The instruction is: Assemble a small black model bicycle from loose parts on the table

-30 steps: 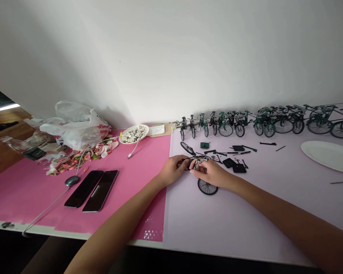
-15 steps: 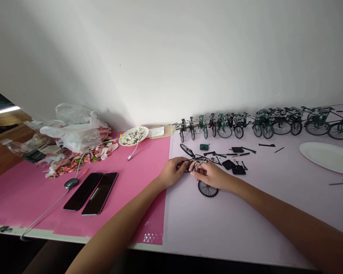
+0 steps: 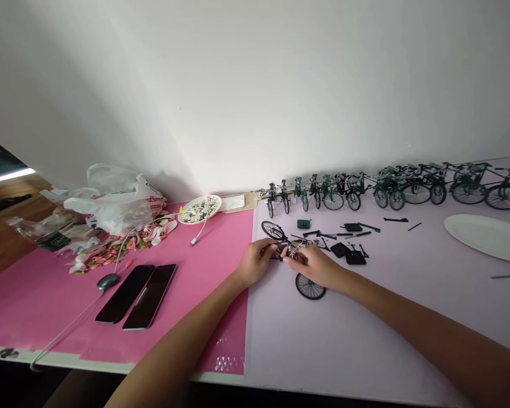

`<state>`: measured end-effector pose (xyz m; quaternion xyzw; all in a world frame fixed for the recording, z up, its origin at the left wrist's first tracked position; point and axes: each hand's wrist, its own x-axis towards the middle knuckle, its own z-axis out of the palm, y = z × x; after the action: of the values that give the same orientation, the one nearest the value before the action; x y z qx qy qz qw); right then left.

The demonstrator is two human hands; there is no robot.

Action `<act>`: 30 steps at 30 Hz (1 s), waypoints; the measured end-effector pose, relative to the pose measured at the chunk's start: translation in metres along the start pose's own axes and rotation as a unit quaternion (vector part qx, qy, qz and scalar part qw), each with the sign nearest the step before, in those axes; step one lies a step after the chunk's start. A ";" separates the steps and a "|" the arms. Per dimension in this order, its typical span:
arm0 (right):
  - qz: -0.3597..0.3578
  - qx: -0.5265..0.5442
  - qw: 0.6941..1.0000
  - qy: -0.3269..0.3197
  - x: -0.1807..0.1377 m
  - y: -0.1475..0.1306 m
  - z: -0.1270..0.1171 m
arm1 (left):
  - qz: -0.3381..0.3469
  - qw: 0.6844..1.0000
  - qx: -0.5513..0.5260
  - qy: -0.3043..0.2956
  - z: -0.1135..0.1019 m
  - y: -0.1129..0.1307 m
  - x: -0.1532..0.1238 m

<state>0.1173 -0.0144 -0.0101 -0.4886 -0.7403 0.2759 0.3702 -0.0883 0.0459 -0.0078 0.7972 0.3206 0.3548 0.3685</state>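
Currently, in the head view, the left hand (image 3: pixel 255 263) and right hand (image 3: pixel 319 265) both hold a partly hidden model bicycle (image 3: pixel 296 249) in a narrow fingertip grip. One wheel (image 3: pixel 273 230) shows just beyond the grip, a second wheel (image 3: pixel 310 287) on its near side. Right of the grip, loose dark parts (image 3: pixel 356 258) lie on the worktop (image 3: pixel 344 334); a row of bicycles (image 3: pixel 397 196) stands farther beyond.

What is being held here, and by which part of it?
A small model bicycle: the left grip is at its dark frame, the right grip at the silver part; exact contact points are hidden.
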 end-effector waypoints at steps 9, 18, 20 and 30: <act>-0.062 -0.018 0.995 0.079 0.000 -0.002 -0.002 | -0.013 1.000 0.016 0.016 0.000 0.010 -0.001; -0.109 -0.043 0.983 0.144 0.000 0.002 -0.001 | -0.019 0.994 0.095 0.040 0.002 0.011 -0.001; -0.114 -0.045 0.980 0.159 0.001 0.003 -0.001 | -0.017 0.993 0.103 0.059 0.003 0.010 0.000; -0.113 -0.079 0.970 0.199 0.002 0.008 0.000 | 0.026 0.989 0.099 0.104 0.013 0.027 -0.007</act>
<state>0.1211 -0.0096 -0.0154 -0.4745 -0.7214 0.0699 0.4995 -0.0749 0.0214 0.0055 0.7963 0.3702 0.4120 0.2430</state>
